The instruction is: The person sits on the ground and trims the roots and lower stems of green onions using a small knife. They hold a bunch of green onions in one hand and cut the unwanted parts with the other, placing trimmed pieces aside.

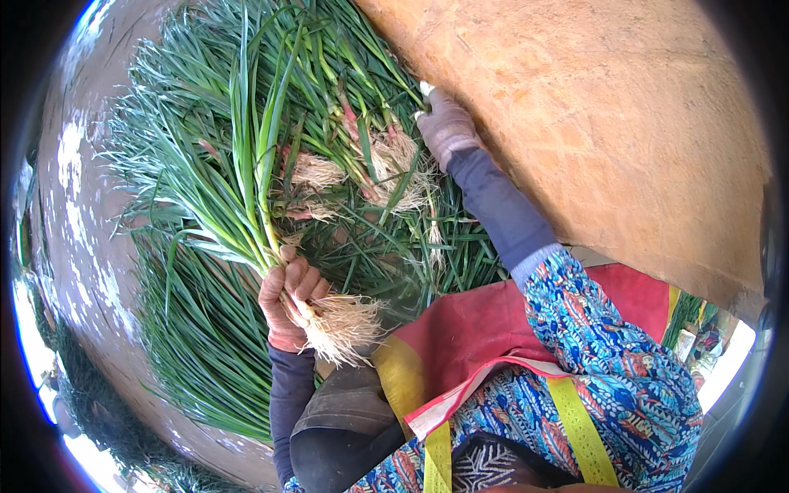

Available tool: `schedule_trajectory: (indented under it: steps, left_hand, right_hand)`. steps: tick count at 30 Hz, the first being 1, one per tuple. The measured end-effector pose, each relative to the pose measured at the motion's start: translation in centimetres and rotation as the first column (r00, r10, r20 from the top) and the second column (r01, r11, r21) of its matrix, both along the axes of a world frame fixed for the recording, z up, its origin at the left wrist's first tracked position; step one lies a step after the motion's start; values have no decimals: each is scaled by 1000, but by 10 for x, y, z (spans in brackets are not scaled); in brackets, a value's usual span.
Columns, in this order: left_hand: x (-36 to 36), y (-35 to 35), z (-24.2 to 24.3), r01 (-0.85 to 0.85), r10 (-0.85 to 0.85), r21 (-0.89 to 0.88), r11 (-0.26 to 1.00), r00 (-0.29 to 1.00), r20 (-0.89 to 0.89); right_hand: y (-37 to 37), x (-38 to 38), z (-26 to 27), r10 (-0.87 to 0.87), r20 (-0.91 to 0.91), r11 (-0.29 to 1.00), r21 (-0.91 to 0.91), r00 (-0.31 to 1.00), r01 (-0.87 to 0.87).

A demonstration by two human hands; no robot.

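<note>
My left hand (288, 297) is closed around a bunch of green garlic plants (256, 231). Its long leaves point up and away, and a pale tuft of roots (345, 326) sticks out below my fist towards my lap. My right hand (449, 123), in a worn glove with whitish fingertips, reaches to the right edge of a large heap of similar plants (308, 74), beside the tan wall. Leaves run up to its fingers, but whether they grip any is hidden. Rooted stems with reddish bases (351, 120) lie just left of that hand.
A tan wall (604, 135) rises close on the right. Loose cut leaves (382, 252) litter the ground before me. Another pile of long green leaves (203, 345) lies to the left on the brown floor (92, 259). A red apron (474, 320) covers my lap.
</note>
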State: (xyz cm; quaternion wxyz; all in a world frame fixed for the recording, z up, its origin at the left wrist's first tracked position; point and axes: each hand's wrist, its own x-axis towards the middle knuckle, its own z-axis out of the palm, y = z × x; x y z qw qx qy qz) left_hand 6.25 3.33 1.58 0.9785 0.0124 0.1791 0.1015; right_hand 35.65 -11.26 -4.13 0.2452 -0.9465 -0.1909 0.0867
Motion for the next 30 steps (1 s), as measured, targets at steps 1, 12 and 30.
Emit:
schedule_trajectory:
  steps: [1,12,30]
  left_hand:
    - [-1,0,0,-10,10,-12,1000,1000,-5]
    - [-2,0,8,25,-24,8,1000,998,-51]
    - [-5,18,26,-301,315,-99,949,927,204]
  right_hand:
    - [1,-3,5,15,124,998,62,992,-23]
    - [56,14,-17,178,-509,859,-337,842,-386]
    - [67,-32,53,407,-552,886,45,727,-462]
